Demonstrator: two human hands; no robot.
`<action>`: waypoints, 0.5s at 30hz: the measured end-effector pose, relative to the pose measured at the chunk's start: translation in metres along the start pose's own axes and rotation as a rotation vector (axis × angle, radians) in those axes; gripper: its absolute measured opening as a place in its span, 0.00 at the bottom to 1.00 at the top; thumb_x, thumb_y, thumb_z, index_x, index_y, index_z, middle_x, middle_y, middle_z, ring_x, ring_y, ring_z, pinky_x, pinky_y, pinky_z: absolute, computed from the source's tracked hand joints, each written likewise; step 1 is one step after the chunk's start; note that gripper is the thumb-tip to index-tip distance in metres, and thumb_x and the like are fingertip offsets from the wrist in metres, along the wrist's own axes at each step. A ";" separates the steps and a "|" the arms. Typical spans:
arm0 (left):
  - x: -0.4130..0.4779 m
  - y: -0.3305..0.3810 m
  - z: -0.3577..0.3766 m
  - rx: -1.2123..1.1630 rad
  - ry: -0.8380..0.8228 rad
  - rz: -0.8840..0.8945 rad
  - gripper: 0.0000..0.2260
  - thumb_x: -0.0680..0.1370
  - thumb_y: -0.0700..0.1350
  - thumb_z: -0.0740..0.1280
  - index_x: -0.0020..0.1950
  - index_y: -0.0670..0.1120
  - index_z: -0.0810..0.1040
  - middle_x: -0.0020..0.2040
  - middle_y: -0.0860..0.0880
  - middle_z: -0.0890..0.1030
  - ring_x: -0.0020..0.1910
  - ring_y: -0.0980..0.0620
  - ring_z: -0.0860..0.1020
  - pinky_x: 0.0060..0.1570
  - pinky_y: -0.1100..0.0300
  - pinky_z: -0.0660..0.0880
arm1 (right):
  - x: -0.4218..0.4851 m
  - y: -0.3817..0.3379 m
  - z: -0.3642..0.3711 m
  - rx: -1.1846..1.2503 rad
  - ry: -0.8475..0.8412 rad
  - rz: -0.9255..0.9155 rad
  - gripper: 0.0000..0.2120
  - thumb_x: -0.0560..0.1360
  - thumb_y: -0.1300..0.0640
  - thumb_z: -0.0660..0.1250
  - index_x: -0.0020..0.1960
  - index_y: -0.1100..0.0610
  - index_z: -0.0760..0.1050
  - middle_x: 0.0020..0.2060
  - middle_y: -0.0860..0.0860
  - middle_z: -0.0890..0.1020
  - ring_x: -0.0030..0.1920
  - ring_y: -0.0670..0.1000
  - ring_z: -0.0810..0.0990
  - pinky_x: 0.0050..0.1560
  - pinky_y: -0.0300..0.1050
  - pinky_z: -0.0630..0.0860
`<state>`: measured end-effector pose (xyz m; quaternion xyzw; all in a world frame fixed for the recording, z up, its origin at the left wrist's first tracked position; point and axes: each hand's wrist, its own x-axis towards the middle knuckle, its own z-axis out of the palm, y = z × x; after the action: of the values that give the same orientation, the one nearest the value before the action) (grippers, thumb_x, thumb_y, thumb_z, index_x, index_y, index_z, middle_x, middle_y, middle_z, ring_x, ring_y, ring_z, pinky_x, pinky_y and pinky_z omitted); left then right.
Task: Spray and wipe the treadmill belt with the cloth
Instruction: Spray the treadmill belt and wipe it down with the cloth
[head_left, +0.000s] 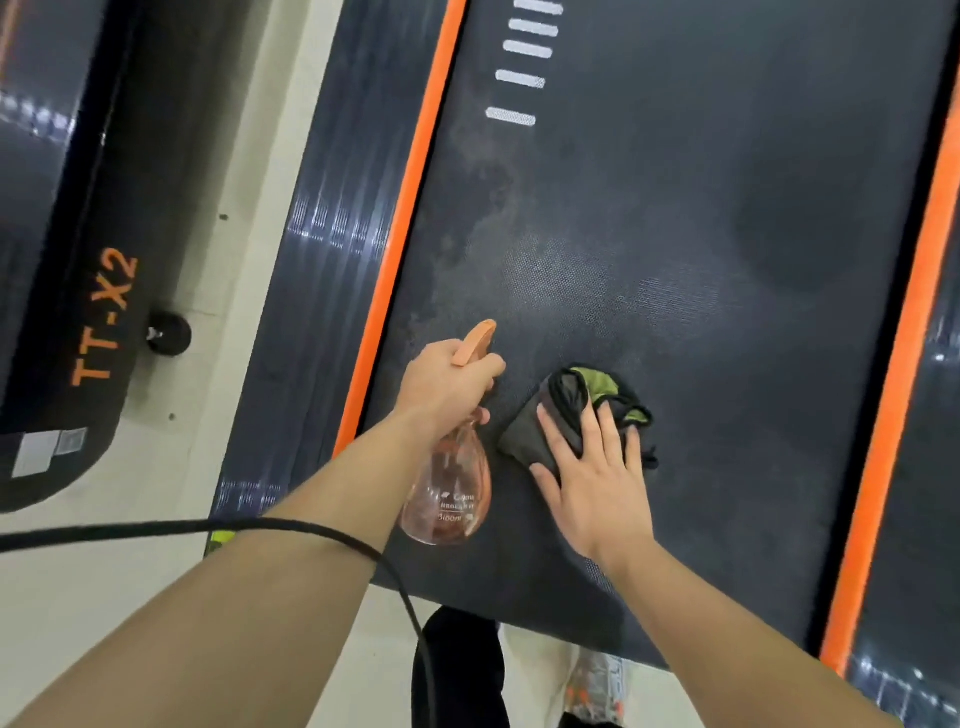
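At the treadmill belt (701, 218)'s near end the right grip (592, 483) lies spread flat on the cloth (563, 397). Beside it, toward the left edge, the left grip (441, 387) curls round the spray bottle (452, 499). Wiping looks to be in hand; the next move is probably sweeping the cloth toward the mottled patch (483, 208) farther up.

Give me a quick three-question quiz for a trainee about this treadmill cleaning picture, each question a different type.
1. True or false: the left hand grips the translucent orange plastic spray bottle.
2. The right hand presses the crumpled grey and green cloth flat on: A the pale floor; B the dark textured treadmill belt; C a shoe.
3. Fill in: the narrow strip along the belt's left edge is coloured ____.
Key: 1 true; 2 B; 3 orange.
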<state>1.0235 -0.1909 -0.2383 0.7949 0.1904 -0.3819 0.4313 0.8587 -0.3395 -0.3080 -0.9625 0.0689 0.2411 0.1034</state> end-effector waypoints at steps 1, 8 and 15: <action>0.000 0.001 -0.001 0.005 0.014 -0.004 0.09 0.77 0.46 0.70 0.53 0.43 0.83 0.40 0.47 0.83 0.27 0.51 0.80 0.47 0.46 0.85 | 0.000 -0.001 0.000 -0.006 0.001 0.004 0.30 0.82 0.36 0.47 0.82 0.42 0.50 0.79 0.60 0.62 0.80 0.63 0.56 0.75 0.64 0.48; -0.004 0.006 -0.016 0.065 0.076 0.012 0.10 0.75 0.48 0.69 0.40 0.43 0.77 0.35 0.49 0.81 0.24 0.52 0.79 0.46 0.44 0.86 | -0.002 -0.005 -0.003 -0.029 -0.017 0.022 0.30 0.82 0.37 0.46 0.82 0.43 0.50 0.79 0.61 0.60 0.80 0.64 0.54 0.76 0.67 0.55; 0.010 0.011 -0.040 0.093 0.026 0.014 0.11 0.76 0.47 0.69 0.36 0.46 0.72 0.35 0.48 0.78 0.23 0.54 0.78 0.47 0.43 0.85 | 0.004 -0.012 -0.007 -0.030 -0.029 0.021 0.29 0.82 0.38 0.45 0.82 0.43 0.50 0.79 0.60 0.61 0.80 0.64 0.54 0.76 0.67 0.56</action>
<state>1.0545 -0.1643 -0.2271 0.8203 0.1723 -0.3771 0.3939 0.8671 -0.3296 -0.3019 -0.9597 0.0739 0.2569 0.0873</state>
